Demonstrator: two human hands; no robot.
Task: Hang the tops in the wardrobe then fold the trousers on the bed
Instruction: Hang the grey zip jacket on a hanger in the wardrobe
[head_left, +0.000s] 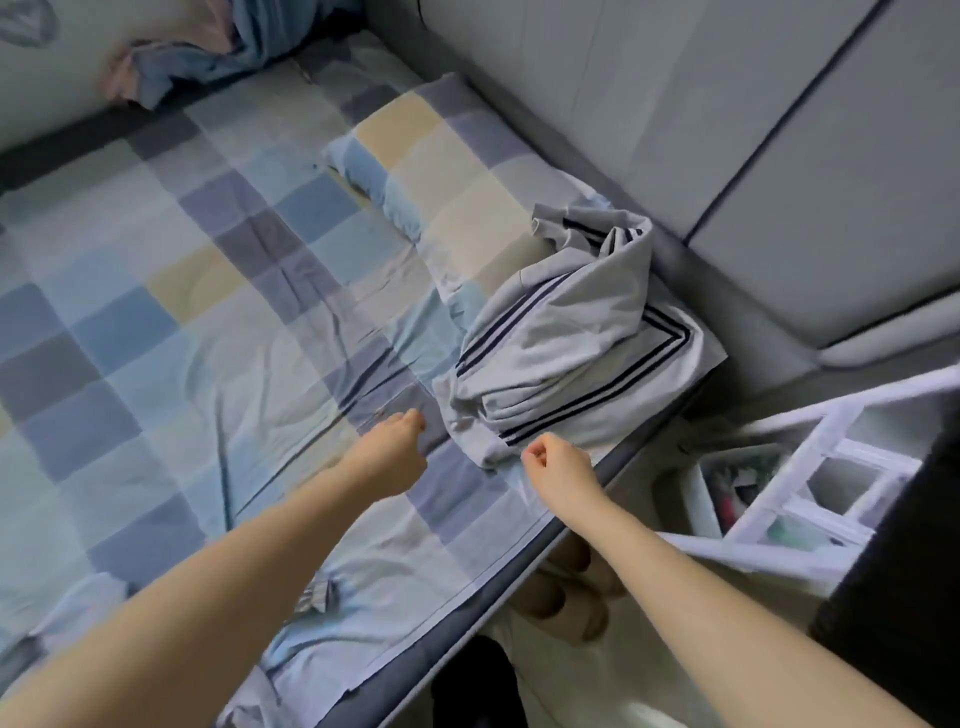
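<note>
Grey striped trousers (566, 338) heaped at bed (156, 291) near edge, headboard end. Soft, light, floppy; take waistband, judging. Left hand (392, 449), right hand (558, 465) curled, holding nothing, just short of cloth.

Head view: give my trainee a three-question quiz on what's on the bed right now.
1. True or false: the striped trousers lie neatly folded on the bed.
2. Which hand is nearer the trousers' lower edge? A) left hand B) right hand
3. Fill in: the pillow lies between the trousers and the ____ heaped at the far end of the bed.

Key
1. False: they sit in a crumpled heap near the bed's right edge.
2. B: its curled fingers are at the fabric's edge; whether they pinch it is unclear. The left hand hovers over the sheet, fingers curled, holding nothing.
3. clothes, blue and pink.
</note>
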